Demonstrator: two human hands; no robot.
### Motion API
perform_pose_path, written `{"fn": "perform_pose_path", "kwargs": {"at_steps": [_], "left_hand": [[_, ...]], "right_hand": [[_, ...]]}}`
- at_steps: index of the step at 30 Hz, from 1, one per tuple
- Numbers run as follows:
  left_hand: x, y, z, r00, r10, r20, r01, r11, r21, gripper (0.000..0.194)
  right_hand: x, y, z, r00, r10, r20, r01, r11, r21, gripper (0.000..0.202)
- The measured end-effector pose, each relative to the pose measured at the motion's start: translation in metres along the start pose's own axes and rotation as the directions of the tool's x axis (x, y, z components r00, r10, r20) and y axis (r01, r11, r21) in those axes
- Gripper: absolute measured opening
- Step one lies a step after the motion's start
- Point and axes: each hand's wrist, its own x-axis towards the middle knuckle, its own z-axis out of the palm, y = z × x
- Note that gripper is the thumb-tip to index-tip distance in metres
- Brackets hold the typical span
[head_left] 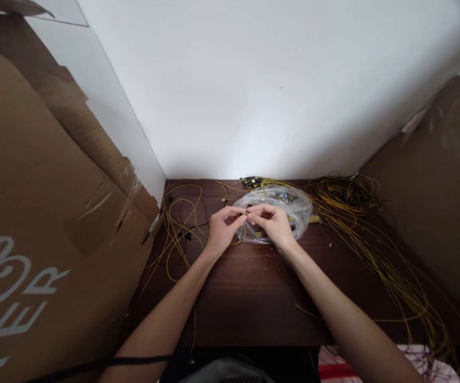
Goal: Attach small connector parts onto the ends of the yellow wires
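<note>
My left hand and my right hand meet above the middle of the dark table, fingertips nearly touching. Between them is a small yellow and black piece, perhaps a wire connector; fingers cover most of it. Both hands are closed in a pinch on it. A thin yellow wire curves below the fingertips, though where it ends is hidden. Just behind my right hand lies a clear plastic bag with small yellow and dark pieces inside.
Loose yellow and black wires spread at the left. A pile of small yellow-black connectors lies at the back. Bundled yellow wires run down the right side. Cardboard stands at left and right; a white wall rises behind.
</note>
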Motion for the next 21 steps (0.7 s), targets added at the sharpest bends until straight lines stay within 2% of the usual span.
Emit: {"fn": "perform_pose_path", "kwargs": {"at_steps": [10, 21], "left_hand": [[-0.002, -0.001, -0.002, 0.999, 0.030, -0.014, -0.029, 0.999, 0.023, 0.009], [-0.004, -0.003, -0.002, 1.000, -0.018, 0.012, 0.018, 1.000, 0.014, 0.009]], "right_hand": [[0.001, 0.001, -0.006, 0.996, -0.036, 0.076, 0.045, 0.991, -0.128, 0.020], [0.002, 0.006, -0.013, 0.986, -0.070, 0.149, 0.114, 0.945, -0.307, 0.019]]}}
